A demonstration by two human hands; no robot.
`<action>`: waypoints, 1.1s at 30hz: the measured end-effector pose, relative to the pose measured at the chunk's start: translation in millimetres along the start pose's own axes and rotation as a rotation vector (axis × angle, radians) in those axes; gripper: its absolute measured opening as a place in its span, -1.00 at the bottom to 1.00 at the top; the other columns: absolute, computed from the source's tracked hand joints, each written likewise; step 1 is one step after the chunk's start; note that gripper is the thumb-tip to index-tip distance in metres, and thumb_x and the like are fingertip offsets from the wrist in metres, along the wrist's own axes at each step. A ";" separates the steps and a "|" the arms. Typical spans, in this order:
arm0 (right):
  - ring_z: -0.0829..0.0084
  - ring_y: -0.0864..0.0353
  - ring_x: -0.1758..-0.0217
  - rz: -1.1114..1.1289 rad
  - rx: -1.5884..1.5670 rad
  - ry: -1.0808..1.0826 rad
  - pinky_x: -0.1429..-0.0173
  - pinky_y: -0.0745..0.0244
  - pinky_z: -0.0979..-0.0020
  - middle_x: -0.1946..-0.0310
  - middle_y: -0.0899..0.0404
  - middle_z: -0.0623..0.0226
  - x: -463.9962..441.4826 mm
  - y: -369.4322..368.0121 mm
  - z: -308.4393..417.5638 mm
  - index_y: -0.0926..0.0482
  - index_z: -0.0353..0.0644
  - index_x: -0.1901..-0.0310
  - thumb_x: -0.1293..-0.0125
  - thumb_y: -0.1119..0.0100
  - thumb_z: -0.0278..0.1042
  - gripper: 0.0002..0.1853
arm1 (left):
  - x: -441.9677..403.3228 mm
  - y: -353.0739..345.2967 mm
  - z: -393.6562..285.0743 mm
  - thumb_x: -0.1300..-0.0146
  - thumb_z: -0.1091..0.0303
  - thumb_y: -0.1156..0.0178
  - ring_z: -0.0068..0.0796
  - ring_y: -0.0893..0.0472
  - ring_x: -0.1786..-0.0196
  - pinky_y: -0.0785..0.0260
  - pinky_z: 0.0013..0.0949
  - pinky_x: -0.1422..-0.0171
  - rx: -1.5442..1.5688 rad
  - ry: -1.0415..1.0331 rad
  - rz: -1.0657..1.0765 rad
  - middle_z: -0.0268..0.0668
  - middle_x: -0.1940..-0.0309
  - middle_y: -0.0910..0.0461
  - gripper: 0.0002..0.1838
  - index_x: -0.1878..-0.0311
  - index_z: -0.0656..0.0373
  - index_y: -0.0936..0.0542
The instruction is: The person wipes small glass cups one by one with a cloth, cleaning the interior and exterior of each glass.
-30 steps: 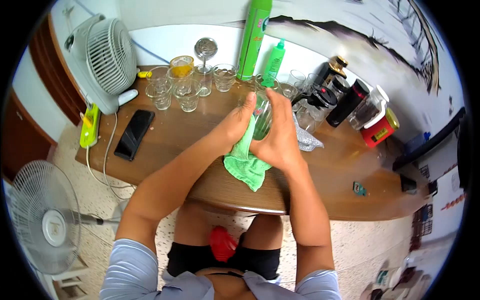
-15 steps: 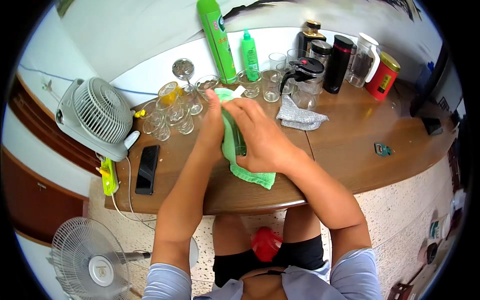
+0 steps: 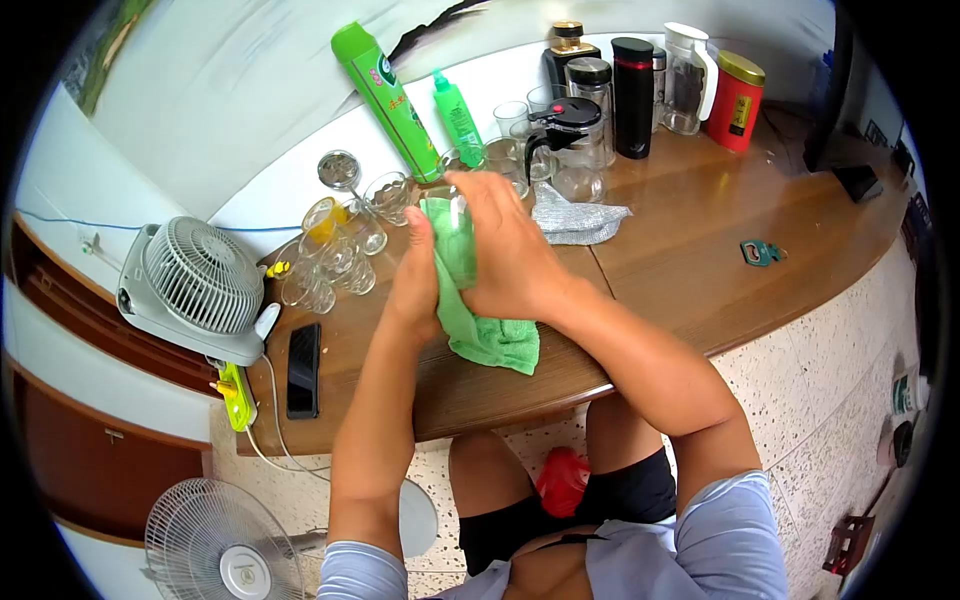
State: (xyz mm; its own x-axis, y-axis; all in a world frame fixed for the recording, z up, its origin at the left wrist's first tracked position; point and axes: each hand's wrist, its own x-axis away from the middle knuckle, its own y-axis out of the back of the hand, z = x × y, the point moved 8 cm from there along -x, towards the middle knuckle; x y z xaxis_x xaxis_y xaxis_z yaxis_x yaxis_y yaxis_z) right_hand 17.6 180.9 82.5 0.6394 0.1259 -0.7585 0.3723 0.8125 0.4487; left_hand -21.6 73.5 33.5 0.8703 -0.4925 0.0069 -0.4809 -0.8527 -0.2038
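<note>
Between my two hands, above the near edge of the table, is a clear drinking glass point(image 3: 463, 235). A green towel point(image 3: 497, 345) lies against the glass, shows through its wall, and hangs down below it. My left hand point(image 3: 413, 275) presses the towel to the left side of the glass, thumb pointing up. On the right, my right hand point(image 3: 510, 250) is wrapped round the glass, with its fingers toward the rim. My palms hide part of the glass. Left of my hands stands a group of upturned-looking glasses point(image 3: 345, 265), one with a yellow part point(image 3: 325, 218).
Behind my hands stand a green spray can point(image 3: 390, 105), a green pump bottle point(image 3: 458, 120) and a black-lidded glass pot point(image 3: 580, 150). A silver cloth point(image 3: 575, 218) lies to the right, a bottle opener point(image 3: 762, 253) farther off. A phone point(image 3: 303, 370) and small fan point(image 3: 205, 285) are left.
The view has tilted and shifted. My hands have turned around the glass, so more of its clear wall shows. The towel's white tag, visible before at the top, is out of sight.
</note>
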 end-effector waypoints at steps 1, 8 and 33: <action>-0.29 -0.36 -0.49 -0.039 0.026 -0.009 -0.60 -0.35 -0.04 -0.37 -0.37 -0.22 -1.3 5.1 -2.2 -0.19 -0.40 -0.54 0.11 -0.54 -0.63 0.10 | 2.2 -9.1 -0.5 -0.58 -0.60 0.37 -0.17 -0.62 -0.47 -0.54 -0.06 -0.54 -0.013 0.007 0.023 -0.06 -0.48 -0.56 0.06 -0.61 0.25 -0.37; -0.26 -0.39 -0.40 0.006 0.087 0.068 -0.49 -0.45 -0.02 -0.23 -0.40 -0.15 1.6 0.3 5.1 -0.28 -0.40 -0.49 0.07 -0.46 -0.67 -0.02 | -8.2 5.2 7.9 -0.57 -0.61 0.33 -0.21 -0.62 -0.44 -0.56 -0.10 -0.50 -0.220 -0.215 -0.053 -0.04 -0.41 -0.57 0.07 -0.57 0.29 -0.39; -0.23 -0.42 -0.33 -0.078 0.125 0.074 -0.43 -0.47 -0.05 -0.25 -0.41 -0.14 3.9 1.3 0.1 -0.31 -0.33 -0.57 0.01 -0.48 -0.61 0.01 | -1.5 -6.4 -0.3 -0.79 -0.30 0.37 -0.22 -0.45 -0.58 -0.28 -0.18 -0.67 -0.445 -0.307 -0.093 -0.02 -0.55 -0.46 -0.13 -0.69 0.35 -0.25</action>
State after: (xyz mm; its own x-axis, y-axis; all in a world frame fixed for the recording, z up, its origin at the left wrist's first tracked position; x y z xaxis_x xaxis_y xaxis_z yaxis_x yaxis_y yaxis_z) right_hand 20.7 182.5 80.1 0.5555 0.1102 -0.8242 0.5027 0.7450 0.4385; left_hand -19.8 79.6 35.0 0.8701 -0.3953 -0.2944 -0.3414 -0.9142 0.2183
